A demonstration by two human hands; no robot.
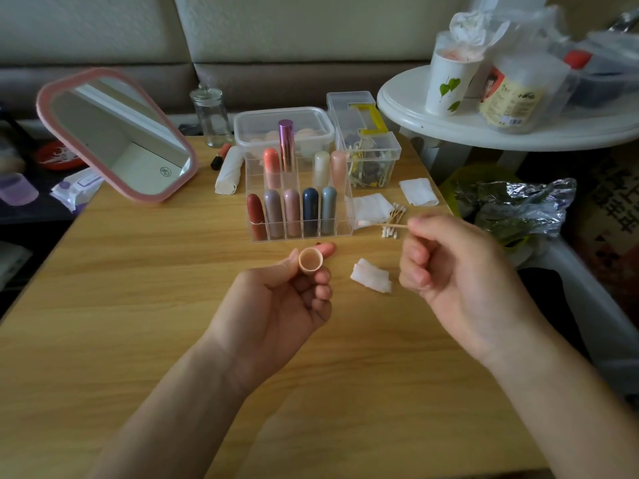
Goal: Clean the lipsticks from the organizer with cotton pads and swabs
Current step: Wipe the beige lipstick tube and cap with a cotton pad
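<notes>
1. Left grip [287, 299], a bare hand over the middle of the counter [138, 305]: fingers curled round a peach lipstick tube [310, 260], its open end toward the camera.
2. Right grip [456, 278], nearer the counter's right edge: thumb and forefinger pinch the stick of a cotton swab [382, 224]. The swab lies level and its pink-stained tip points left toward the organizer.
3. Crumpled cotton pad [371, 280], one, on the counter between the two hands.
4. Clear organizer [301, 236], just beyond the left grip, midway toward the far edge.
   - Front row, five upright lipsticks: dark red [256, 216], mauve-grey [274, 212], pink [292, 210], navy [310, 210], grey-blue [328, 209].
   - Back row, four: coral [271, 167], tall metallic purple [286, 145], cream [321, 167], pale pink [338, 167].
5. Loose swab pile [394, 216], just right of the organizer, with two flat white pads [371, 205] [418, 191] near the right edge.
6. Far edge:
   - pink-framed mirror [117, 136], tilted, at the left corner
   - glass jar [211, 115]
   - lidded plastic tub [242, 126]
   - clear box of clips [373, 157]
7. Beyond the right corner: a white round side table [484, 126] carrying a paper cup [449, 84].
</notes>
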